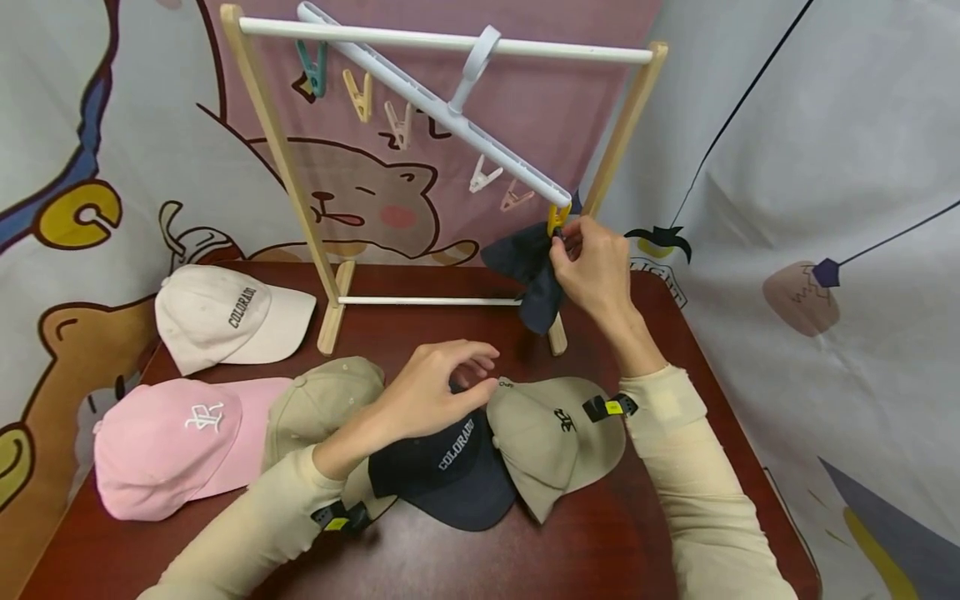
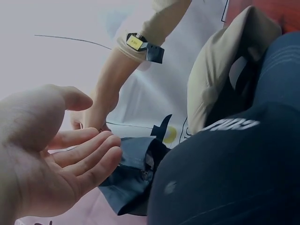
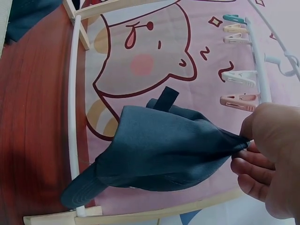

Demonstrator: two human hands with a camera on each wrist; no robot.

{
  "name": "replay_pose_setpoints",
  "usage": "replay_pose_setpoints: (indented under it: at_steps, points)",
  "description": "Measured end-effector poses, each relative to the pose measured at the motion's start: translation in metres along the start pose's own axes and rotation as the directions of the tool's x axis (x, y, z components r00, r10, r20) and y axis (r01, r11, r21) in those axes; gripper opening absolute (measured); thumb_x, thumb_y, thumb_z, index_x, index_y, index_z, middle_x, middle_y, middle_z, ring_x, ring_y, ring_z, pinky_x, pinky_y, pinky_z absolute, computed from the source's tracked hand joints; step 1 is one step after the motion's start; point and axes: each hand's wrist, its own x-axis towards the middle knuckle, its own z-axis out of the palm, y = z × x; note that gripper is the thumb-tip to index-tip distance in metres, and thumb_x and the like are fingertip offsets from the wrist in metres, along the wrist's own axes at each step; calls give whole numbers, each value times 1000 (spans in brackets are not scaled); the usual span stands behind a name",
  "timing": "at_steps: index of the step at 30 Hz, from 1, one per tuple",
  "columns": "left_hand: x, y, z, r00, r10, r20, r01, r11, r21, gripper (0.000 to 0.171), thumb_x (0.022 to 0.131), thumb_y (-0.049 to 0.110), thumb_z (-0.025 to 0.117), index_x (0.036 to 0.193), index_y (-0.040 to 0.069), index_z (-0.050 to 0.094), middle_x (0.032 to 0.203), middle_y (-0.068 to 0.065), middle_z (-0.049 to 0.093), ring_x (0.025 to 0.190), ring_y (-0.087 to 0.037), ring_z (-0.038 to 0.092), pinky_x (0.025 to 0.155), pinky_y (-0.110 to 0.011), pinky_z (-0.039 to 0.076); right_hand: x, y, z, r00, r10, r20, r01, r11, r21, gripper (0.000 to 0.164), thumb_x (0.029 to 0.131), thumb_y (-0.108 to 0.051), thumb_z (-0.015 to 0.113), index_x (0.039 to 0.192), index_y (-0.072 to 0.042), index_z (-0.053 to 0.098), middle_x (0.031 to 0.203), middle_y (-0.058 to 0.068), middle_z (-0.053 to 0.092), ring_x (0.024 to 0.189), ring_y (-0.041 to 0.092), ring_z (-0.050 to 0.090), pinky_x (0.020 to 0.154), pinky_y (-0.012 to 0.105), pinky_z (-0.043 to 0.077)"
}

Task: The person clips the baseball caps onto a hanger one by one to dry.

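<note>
Now the floppy dark blue cap (image 1: 542,292) hangs below my right hand (image 1: 598,260), which pinches one end beside a yellow clip (image 1: 556,218). My left hand (image 1: 431,390) has loose fingers, holds nothing, and hides some of the dark COLORADO cap (image 1: 453,483). Left of it, a pink cap (image 1: 165,442) sits on the bench (image 1: 585,558).

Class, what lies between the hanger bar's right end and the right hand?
In the head view, a yellow clip, above the navy cap the right hand pinches.
</note>
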Motion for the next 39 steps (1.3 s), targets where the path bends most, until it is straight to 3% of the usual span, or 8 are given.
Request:
replay_pose_setpoints:
  at_steps: [6, 14, 19, 28, 34, 39]
  points:
    - [-15, 3, 9, 999, -34, -2, 34, 999, -29, 34, 106, 15, 77, 138, 4, 76, 120, -11, 82, 100, -19, 81, 87, -30, 67, -1, -1, 1, 1000, -8, 19, 8, 1000, -5, 20, 102, -14, 76, 105, 6, 76, 90, 23, 82, 74, 38, 75, 69, 50, 58]
    - [-31, 9, 25, 994, -98, 45, 101, 991, -84, 38, 107, 16, 75, 143, 3, 74, 126, -15, 82, 107, -21, 82, 91, -27, 67, -3, -3, 1, 1000, -12, 11, 12, 1000, -2, 22, 102, -16, 77, 107, 6, 76, 92, 23, 82, 74, 37, 74, 68, 48, 56]
    - [-39, 11, 38, 987, -137, 81, 144, 986, -81, 35, 106, 17, 74, 137, 0, 76, 119, -11, 84, 101, -17, 82, 87, -25, 67, -3, -4, 1, 1000, -30, 1, 30, 1000, -5, 23, 102, -16, 77, 107, 6, 75, 91, 22, 82, 73, 37, 75, 67, 48, 57]
    - [-52, 6, 58, 962, -232, 142, 239, 970, -38, 23, 106, 22, 75, 119, 5, 82, 103, -3, 85, 89, -3, 80, 80, -20, 65, -4, -6, 0, 999, -43, -2, 43, 999, -1, 25, 102, -17, 77, 106, 7, 75, 90, 22, 81, 72, 37, 74, 66, 46, 55]
    - [-57, 3, 66, 957, -264, 123, 261, 965, 39, 25, 104, 27, 77, 112, 5, 86, 94, -1, 86, 79, 2, 77, 75, -18, 61, -4, -12, 0, 998, -55, -14, 55, 998, 5, 23, 101, -17, 77, 106, 6, 76, 89, 21, 81, 72, 36, 74, 66, 42, 52]
    - [-59, 3, 70, 953, -272, 133, 268, 962, 49, 28, 103, 28, 78, 112, 3, 86, 88, 0, 85, 73, 6, 72, 71, -17, 58, -2, -20, 0, 994, -104, -40, 105, 994, 27, 21, 100, -15, 77, 103, 5, 77, 87, 21, 80, 72, 36, 74, 67, 42, 54]
